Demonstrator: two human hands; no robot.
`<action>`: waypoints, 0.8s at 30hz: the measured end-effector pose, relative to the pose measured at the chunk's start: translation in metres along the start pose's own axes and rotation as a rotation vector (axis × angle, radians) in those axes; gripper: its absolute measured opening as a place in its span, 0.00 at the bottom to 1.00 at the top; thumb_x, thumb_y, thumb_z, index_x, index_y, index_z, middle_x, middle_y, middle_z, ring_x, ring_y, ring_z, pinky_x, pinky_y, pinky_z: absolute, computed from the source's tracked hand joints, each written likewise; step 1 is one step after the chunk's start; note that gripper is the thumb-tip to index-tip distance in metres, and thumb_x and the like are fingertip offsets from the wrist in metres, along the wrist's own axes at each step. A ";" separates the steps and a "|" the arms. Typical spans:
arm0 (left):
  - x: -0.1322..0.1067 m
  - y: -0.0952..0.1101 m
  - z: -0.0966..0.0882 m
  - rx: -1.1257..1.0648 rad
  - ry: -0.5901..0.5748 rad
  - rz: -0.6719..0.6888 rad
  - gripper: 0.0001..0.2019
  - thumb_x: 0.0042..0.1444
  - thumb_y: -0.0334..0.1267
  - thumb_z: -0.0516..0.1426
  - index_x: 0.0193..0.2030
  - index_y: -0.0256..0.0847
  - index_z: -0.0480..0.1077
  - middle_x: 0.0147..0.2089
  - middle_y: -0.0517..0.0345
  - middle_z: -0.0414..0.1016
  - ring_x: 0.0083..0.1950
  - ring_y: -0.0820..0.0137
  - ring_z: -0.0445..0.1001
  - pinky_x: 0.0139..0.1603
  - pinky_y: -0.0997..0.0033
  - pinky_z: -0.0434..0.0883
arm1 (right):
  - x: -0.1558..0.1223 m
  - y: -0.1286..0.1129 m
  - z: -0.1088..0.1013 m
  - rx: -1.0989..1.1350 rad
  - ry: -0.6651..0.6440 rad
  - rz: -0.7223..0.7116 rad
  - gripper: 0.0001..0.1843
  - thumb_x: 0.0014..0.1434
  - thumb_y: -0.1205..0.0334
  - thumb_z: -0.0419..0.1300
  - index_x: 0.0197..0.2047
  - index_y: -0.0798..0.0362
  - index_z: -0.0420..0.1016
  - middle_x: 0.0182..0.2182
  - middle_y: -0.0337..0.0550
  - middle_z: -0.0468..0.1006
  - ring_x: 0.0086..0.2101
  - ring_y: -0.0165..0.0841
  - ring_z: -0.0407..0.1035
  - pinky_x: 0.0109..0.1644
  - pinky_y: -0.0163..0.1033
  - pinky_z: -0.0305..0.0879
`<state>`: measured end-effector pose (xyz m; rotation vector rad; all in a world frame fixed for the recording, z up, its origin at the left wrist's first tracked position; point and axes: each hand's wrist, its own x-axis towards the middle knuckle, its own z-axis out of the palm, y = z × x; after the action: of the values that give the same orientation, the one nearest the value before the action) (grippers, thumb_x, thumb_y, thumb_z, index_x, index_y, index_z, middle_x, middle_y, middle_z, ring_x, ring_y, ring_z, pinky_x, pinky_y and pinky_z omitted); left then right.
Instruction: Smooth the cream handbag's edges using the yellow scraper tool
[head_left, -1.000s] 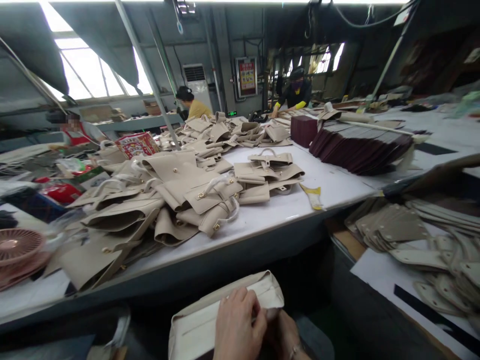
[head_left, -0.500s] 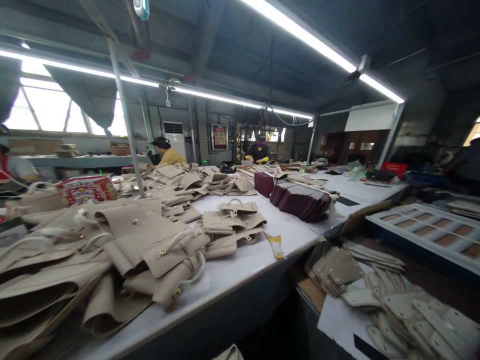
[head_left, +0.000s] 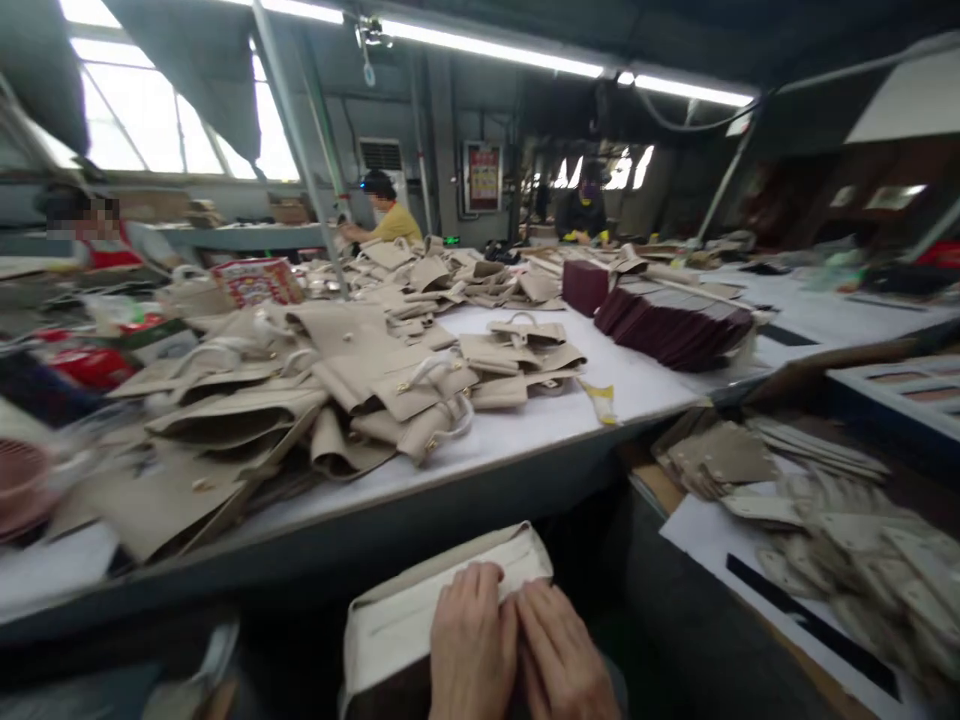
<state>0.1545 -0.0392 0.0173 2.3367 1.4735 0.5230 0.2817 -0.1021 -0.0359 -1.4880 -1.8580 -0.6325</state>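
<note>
Now the right hand point(head_left: 566, 645) lay on the pale bag point(head_left: 394, 628) close beside the left hand point(head_left: 472, 640), though a second earlier it was partly hidden past the edge, so both bore on one spot. Their fingers point(head_left: 465, 592) were held together with the bag directly beneath, any pinch impossible to tell; beyond them, beige bags point(head_left: 352, 365) covered the worktop point(head_left: 540, 430).
</note>
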 end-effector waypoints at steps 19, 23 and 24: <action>-0.035 -0.038 -0.029 -0.122 0.186 -0.175 0.07 0.61 0.30 0.54 0.33 0.43 0.69 0.36 0.58 0.72 0.42 0.63 0.67 0.49 0.57 0.59 | -0.002 -0.042 0.023 0.235 -0.081 -0.072 0.29 0.64 0.67 0.53 0.68 0.61 0.58 0.54 0.56 0.73 0.55 0.47 0.67 0.54 0.50 0.66; -0.041 -0.043 -0.038 -0.146 0.233 -0.204 0.06 0.59 0.31 0.56 0.32 0.42 0.69 0.36 0.58 0.72 0.41 0.63 0.68 0.51 0.55 0.59 | -0.003 -0.048 0.028 0.244 -0.106 -0.127 0.32 0.63 0.68 0.55 0.69 0.62 0.56 0.54 0.56 0.73 0.55 0.47 0.66 0.56 0.50 0.64; -0.044 -0.046 -0.040 -0.163 0.257 -0.205 0.06 0.59 0.31 0.56 0.31 0.42 0.69 0.36 0.59 0.73 0.41 0.64 0.69 0.52 0.55 0.60 | -0.002 -0.050 0.029 0.250 -0.104 -0.143 0.33 0.62 0.68 0.55 0.69 0.63 0.55 0.53 0.56 0.73 0.55 0.47 0.66 0.56 0.50 0.63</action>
<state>0.0823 -0.0568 0.0257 2.0241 1.6898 0.8764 0.2274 -0.0938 -0.0549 -1.2552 -2.0530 -0.3755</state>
